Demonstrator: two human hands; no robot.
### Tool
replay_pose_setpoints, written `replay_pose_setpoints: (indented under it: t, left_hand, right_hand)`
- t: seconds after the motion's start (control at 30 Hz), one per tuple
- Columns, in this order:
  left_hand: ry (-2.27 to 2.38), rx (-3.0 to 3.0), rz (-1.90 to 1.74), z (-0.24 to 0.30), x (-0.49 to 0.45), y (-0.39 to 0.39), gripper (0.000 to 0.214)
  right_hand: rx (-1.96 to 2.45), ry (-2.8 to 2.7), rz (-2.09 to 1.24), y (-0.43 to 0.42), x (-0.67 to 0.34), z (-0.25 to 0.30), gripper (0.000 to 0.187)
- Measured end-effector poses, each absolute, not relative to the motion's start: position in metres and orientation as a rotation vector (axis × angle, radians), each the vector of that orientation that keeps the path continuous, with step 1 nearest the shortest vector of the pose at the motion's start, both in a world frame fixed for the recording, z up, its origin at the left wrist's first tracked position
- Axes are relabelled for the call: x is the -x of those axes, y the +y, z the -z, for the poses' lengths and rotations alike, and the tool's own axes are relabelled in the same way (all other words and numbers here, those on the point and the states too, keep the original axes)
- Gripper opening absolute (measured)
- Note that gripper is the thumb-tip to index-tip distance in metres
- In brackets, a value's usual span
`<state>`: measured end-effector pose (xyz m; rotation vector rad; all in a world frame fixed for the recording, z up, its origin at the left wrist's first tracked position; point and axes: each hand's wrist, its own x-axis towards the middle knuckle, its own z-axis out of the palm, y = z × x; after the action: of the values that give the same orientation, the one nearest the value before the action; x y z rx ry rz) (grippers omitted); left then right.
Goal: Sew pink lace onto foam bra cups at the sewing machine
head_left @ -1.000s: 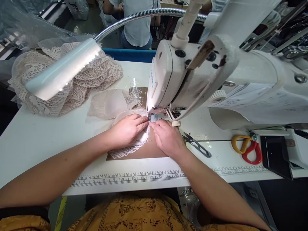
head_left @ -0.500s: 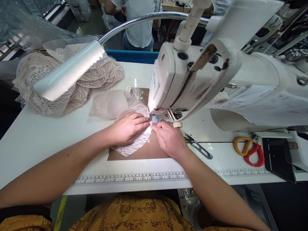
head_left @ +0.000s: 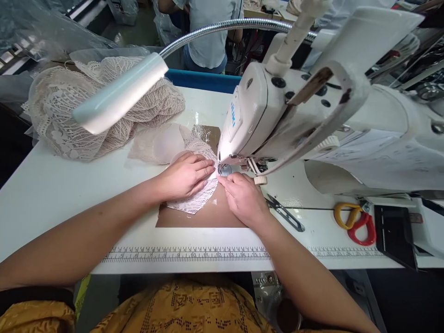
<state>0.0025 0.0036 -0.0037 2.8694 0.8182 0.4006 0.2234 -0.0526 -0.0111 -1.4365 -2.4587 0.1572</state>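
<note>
Under the needle of a white sewing machine (head_left: 243, 111) lies a piece of white lace fabric (head_left: 194, 202). My left hand (head_left: 189, 175) rests flat on the lace, fingers stretched toward the presser foot (head_left: 220, 169). At the right of the foot, my right hand (head_left: 244, 196) is closed, its thumb and index finger at the lace's edge; the fingers hide part of that edge. A sheer beige piece with a rounded cup shape (head_left: 169, 143) joins the lace at the left. Beneath the lace is a brown sheet (head_left: 201, 221) on the table.
A heap of beige lace (head_left: 83, 108) lies at the back left under a lamp (head_left: 121, 95). Thread snips (head_left: 286, 213) and red-and-yellow-handled scissors (head_left: 360, 226) lie at right. A ruler strip (head_left: 187, 254) runs along the front edge. Another person (head_left: 208, 34) stands behind.
The lace has fed away from me under the foot, its near corner now farther from the table edge. My left hand has moved slightly forward with it. The view has shifted slightly.
</note>
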Motion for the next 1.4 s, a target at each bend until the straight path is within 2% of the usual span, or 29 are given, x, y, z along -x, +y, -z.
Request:
replay_pose_setpoints:
  t: [0.47, 0.53, 0.7, 1.07, 1.2, 1.3, 1.4]
  left_hand:
    - [0.789, -2.791, -0.342, -0.013, 0.011, -0.012, 0.060]
    - [0.769, -2.773, -0.368, -0.017, 0.010, -0.016, 0.056]
    - [0.859, -2.813, -0.369, -0.014, 0.004, -0.021, 0.029]
    - [0.978, -2.239, -0.402, -0.011, 0.008, -0.006, 0.019]
    - [0.957, -2.264, -0.380, -0.014, 0.011, -0.006, 0.010]
    - [0.984, -2.300, -0.401, -0.027, 0.017, -0.010, 0.017]
    - [1.218, -2.418, -0.486, -0.047, 0.033, -0.012, 0.025]
  right_hand:
    - [1.381, -2.393, -0.200, -0.056, -0.228, 0.010, 0.036]
    - [1.353, -2.426, -0.185, -0.057, -0.228, 0.009, 0.035]
    - [1.297, -2.468, -0.150, -0.058, -0.229, 0.012, 0.036]
    - [1.138, -2.463, -0.147, -0.056, -0.232, 0.012, 0.033]
    - [1.073, -2.460, -0.146, -0.052, -0.233, 0.017, 0.033]
    - [1.037, -2.439, -0.169, -0.051, -0.233, 0.016, 0.033]
    - [1.023, -2.406, -0.189, -0.051, -0.231, 0.014, 0.032]
